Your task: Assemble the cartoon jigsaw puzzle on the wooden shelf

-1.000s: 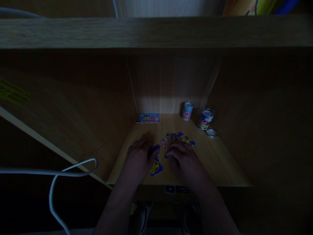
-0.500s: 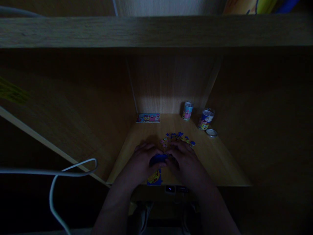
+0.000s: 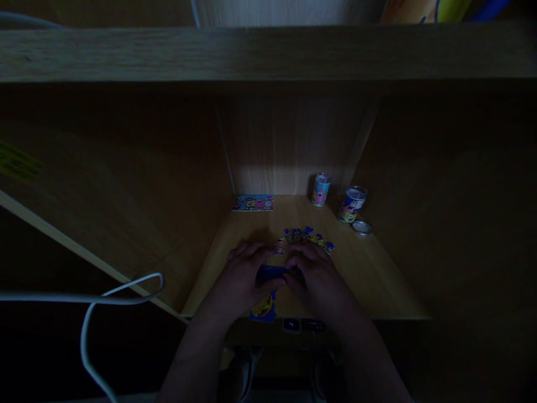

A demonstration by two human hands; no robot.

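Observation:
Between my hands is a blue jigsaw section (image 3: 271, 272), dim and partly covered by my fingers. My left hand (image 3: 241, 280) grips its left side, thumb below and fingers above. At its right end my right hand (image 3: 319, 277) is closed, thumb and fingertips pinched together on a puzzle piece that is mostly hidden. Just below my left thumb, a joined puzzle part with a burger picture (image 3: 262, 308) lies at the shelf's front edge. Loose jigsaw pieces (image 3: 308, 230), blue, yellow and pink, are scattered beyond my right fingers.
At the back right stand two cartoon-printed cans, one light blue (image 3: 321, 190) and one darker (image 3: 352, 205), with a round lid (image 3: 361, 228) beside them. A picture strip (image 3: 253, 202) lies back left. Above runs a thick shelf edge (image 3: 268, 53); a white cable (image 3: 121, 298) loops at left.
My right fingertips have shifted slightly, and a bit more of the blue section shows between my hands. The whole view has moved a little; the other things stay in place.

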